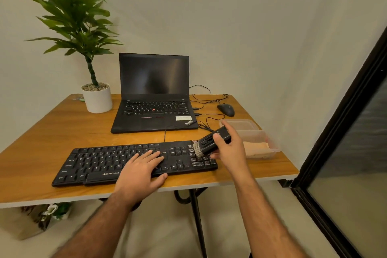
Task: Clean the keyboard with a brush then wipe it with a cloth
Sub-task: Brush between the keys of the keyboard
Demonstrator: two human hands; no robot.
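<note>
Here, we saw a black keyboard point(134, 162) lying on the wooden counter point(62, 132), in the lower middle of the frame. The left hand point(139, 176) lay flat on the keys, near the middle of the keyboard, with its fingers straight and spread a little. The right hand point(229, 148) held a black brush point(211, 140), with its fingers and thumb curled around the handle. The brush was tilted, and its pale bristles touched the keys at the right end of the keyboard.

Just to the right of that hand sat a clear plastic box point(259, 144) with something tan inside. We could not tell what it was.

Behind the keyboard, in the middle of the frame, stood an open black laptop point(154, 94) with a dark screen. To its right lay a black mouse point(226, 109) with thin black wires near it. At the upper left stood a green plant point(71, 12) in a white pot point(97, 99), on the back corner of the counter.
</note>
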